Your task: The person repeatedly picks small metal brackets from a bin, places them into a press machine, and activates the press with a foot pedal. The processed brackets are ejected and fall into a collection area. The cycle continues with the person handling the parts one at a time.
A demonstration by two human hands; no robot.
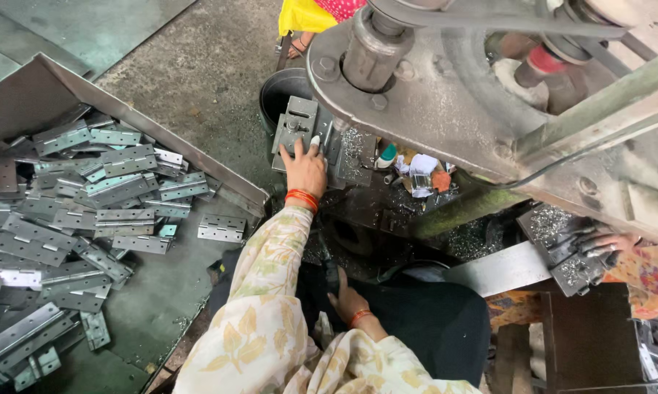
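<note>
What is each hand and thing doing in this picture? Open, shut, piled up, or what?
left hand: open, flat on metal plate
metal plate: lying under the press
right hand: resting low, holding nothing
hinges: heaped loose in tray
tray: tilted, partly filled

A heap of flat grey steel hinges (66, 219) fills my sheet-metal tray (161, 306); one hinge (222, 228) lies near its right edge.
</note>
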